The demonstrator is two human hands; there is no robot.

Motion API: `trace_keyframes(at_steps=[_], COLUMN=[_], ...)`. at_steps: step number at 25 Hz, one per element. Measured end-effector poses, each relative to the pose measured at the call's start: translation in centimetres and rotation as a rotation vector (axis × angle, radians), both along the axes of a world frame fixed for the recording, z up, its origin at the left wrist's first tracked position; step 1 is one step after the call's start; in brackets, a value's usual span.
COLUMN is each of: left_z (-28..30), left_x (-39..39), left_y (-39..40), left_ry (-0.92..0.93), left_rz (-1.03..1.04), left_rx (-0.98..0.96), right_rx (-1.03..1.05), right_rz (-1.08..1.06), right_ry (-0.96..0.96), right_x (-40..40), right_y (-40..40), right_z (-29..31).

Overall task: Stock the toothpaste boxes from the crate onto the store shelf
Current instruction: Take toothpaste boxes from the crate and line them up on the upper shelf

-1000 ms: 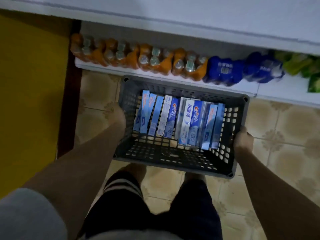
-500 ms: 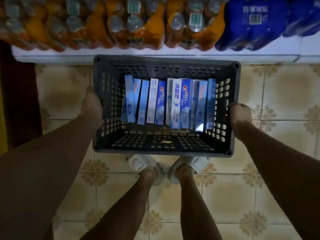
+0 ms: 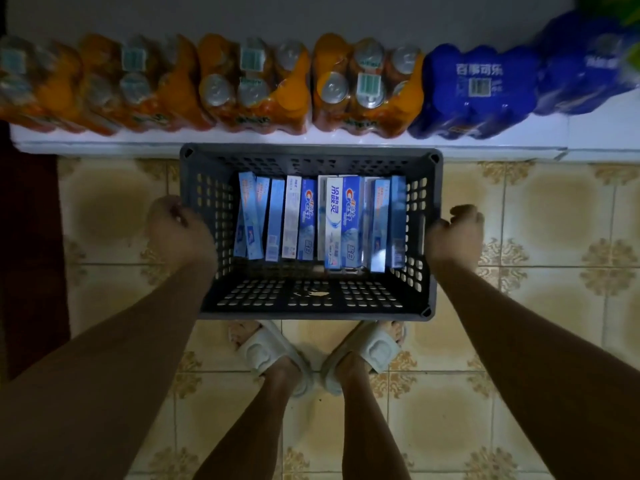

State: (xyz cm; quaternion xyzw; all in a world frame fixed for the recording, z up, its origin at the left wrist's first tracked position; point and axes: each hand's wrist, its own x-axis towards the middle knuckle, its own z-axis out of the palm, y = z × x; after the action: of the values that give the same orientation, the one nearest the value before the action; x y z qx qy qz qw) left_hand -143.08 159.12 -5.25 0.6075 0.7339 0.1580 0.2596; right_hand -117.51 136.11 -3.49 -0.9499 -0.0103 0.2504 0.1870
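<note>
A dark grey perforated crate (image 3: 420,188) sits low over the tiled floor, just in front of my feet. Several blue and white toothpaste boxes (image 3: 320,221) stand upright in a row across its far half; the near half of its floor is bare. My left hand (image 3: 178,233) is curled against the crate's left wall, over its rim. My right hand (image 3: 457,233) is curled against the right wall beside the handle slot. Both hands hold the crate by its sides. The white bottom shelf (image 3: 277,142) runs right behind the crate.
Shrink-wrapped orange drink packs (image 3: 256,84) and blue drink packs (image 3: 479,91) fill the bottom shelf. My feet in white slippers (image 3: 266,351) stand at the crate's near edge. A dark strip (image 3: 31,254) borders the tiled floor on the left.
The crate has come down toward the floor, close to the bottom shelf, with both hands still on its sides. My view has tilted steeply down, so my feet now show.
</note>
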Motion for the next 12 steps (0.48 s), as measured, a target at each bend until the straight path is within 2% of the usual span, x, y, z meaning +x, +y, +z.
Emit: trace_keyframes(at_steps=[2,4,6,9,12], left_z=[0.1,0.0,-1.0,-2.8,-5.0], left_x=[1.7,5.0,8.1,12.2,14.7], left_y=[-3.1,-7.1,-10.3,-13.1,-14.6], left_ry=[-0.038,-0.237,-0.372,-0.307,-0.223], left_rz=[-0.205,-0.35,-0.382,-0.349,-0.366], left_rx=[-0.011,-0.28,-0.551,-0.839,-0.927], right_rx=[0.046,0.118,0.118,0.059,0.031], right_rz=[0.118,0.205,0.205,0.219,0.22], right_ry=[-0.144,-0.121,-0.013,0.13,0.187], right_x=[-0.9,-1.8,-2.5,-3.0,-3.2], right_y=[0.2,0.2,0.0,-0.4,-0.4], right_z=[1.1,1.8,0.5,-2.3,-5.3])
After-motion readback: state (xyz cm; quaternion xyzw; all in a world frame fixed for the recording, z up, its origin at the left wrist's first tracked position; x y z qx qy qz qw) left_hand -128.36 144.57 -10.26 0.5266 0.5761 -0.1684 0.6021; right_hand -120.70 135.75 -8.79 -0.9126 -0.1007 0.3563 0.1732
